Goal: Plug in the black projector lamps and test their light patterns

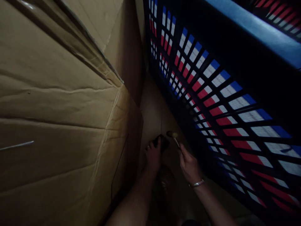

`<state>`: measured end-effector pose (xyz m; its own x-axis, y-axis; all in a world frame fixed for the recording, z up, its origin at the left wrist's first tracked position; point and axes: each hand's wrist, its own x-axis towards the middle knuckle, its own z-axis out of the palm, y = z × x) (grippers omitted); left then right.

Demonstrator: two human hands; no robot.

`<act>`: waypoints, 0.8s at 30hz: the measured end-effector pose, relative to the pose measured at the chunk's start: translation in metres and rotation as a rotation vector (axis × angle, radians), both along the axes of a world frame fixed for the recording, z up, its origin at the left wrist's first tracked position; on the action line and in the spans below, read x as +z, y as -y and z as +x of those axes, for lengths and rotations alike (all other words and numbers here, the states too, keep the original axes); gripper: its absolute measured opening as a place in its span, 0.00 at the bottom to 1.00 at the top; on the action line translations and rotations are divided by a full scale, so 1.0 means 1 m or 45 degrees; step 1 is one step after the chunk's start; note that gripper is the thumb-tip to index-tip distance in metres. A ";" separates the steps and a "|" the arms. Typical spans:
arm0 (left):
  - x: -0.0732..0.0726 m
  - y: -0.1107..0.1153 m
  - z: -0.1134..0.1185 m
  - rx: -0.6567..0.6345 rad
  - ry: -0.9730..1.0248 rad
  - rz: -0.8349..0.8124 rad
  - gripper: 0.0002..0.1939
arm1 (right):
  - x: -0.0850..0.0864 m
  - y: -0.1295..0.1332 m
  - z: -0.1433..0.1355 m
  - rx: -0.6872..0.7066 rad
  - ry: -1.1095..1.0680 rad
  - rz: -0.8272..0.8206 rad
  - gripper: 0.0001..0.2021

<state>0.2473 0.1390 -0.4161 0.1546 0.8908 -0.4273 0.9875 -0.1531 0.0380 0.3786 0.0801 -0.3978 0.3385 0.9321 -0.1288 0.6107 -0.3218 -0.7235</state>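
Note:
Low in the narrow gap, my left hand [154,152] is closed around a small black object [163,142] held down at the floor. Its exact kind is lost in the dark. My right hand [190,164], with a bracelet [197,183] at the wrist, grips the handle of a small mallet [172,135]. The mallet's head has one dark end and one yellowish end. It is just to the right of the black object and apart from it. Dim light hides most of the fingers.
A large cardboard box [58,106] walls in the left side. On the right leans a dark slatted plastic crate [211,103] with red, white and blue material behind its slots. A strip of floor [154,106] lies between them. A dark shoe [164,182] shows below.

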 end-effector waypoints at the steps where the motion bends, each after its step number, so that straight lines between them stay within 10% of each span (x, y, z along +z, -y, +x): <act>1: 0.000 0.000 0.000 -0.022 -0.021 0.016 0.31 | -0.002 0.001 0.000 0.004 0.012 -0.015 0.21; 7: 0.002 0.000 -0.001 -0.113 -0.062 0.058 0.30 | 0.005 -0.005 0.009 0.145 0.035 -0.352 0.20; 14: -0.002 -0.001 -0.003 -0.129 -0.046 0.039 0.30 | 0.048 -0.025 0.008 0.013 -0.019 0.274 0.22; 20: 0.004 0.005 -0.005 -0.035 0.065 -0.032 0.30 | 0.017 -0.007 0.014 0.157 0.082 -0.436 0.19; 24: 0.003 0.003 -0.007 0.105 0.208 -0.096 0.33 | 0.012 0.005 0.018 0.036 -0.019 -0.374 0.21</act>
<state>0.2402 0.1359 -0.4132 0.1550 0.8697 -0.4686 0.9763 -0.0623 0.2072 0.3969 0.0747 -0.3857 0.3088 0.8632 -0.3994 0.6126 -0.5017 -0.6107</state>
